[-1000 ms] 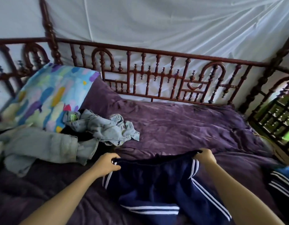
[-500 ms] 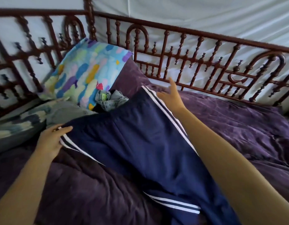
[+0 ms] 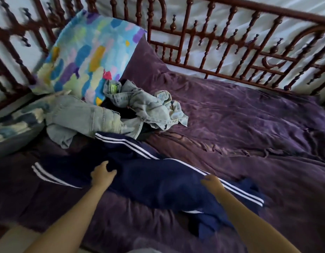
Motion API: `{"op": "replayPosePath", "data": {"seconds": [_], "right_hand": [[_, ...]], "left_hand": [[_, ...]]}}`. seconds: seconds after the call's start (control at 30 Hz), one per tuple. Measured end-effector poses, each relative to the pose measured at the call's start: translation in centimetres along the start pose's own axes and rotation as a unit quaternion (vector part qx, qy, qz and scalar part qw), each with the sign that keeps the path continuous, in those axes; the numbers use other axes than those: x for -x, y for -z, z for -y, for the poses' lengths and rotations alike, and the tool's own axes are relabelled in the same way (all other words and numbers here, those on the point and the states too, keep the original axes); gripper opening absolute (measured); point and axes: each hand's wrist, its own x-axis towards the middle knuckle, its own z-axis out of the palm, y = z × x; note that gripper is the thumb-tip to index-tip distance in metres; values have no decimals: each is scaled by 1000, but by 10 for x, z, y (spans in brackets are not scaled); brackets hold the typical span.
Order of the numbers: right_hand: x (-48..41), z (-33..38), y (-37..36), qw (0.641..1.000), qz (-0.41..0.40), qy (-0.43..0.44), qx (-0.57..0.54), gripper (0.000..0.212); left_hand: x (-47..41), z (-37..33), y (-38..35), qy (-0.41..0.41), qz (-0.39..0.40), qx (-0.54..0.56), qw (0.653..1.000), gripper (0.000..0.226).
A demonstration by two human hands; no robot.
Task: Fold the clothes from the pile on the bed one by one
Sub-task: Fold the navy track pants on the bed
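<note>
Navy track pants (image 3: 154, 181) with white side stripes lie spread across the purple bedcover (image 3: 249, 128), running from the middle left down to the lower right. My left hand (image 3: 103, 174) rests on the pants near their middle, fingers loosely spread. My right hand (image 3: 212, 183) lies on the striped edge further right, fingers relaxed. Behind the pants sits the pile: pale denim clothes (image 3: 139, 103) crumpled over something dark.
A colourful patterned pillow (image 3: 88, 52) leans in the back left corner, with a second pillow (image 3: 13, 123) at the left edge. A carved dark red wooden rail (image 3: 231, 44) runs along the back and left. White fabric hangs behind it.
The pants, held up by both hands a second ago, were swung left and now lie flat on the bed. Both hands have let go and rest on top.
</note>
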Motion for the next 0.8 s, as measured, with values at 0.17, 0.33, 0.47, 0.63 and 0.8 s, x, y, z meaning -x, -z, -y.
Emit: {"op": "replayPosePath", "data": {"seconds": [0.17,0.33,0.47,0.63,0.8], "right_hand": [[9,-66,24,995,-26,-94,-34,13],[9,-117,38,991,-49,-123,5,31],[0,-139,47,984,-56,-167,-9,40],[-38,-148,55,987,-30,-150,55,48],[-78,-152,58,983,-3,-101,151,58]], "left_hand": [[11,-41,-52,-68,81,-46,993,50],[14,-74,-92,-129,129,-112,977,49],[10,-96,-116,-158,141,-154,965,46],[-4,-113,-144,-194,151,-202,948,40],[-44,-124,-160,-237,150,-291,915,40]]}}
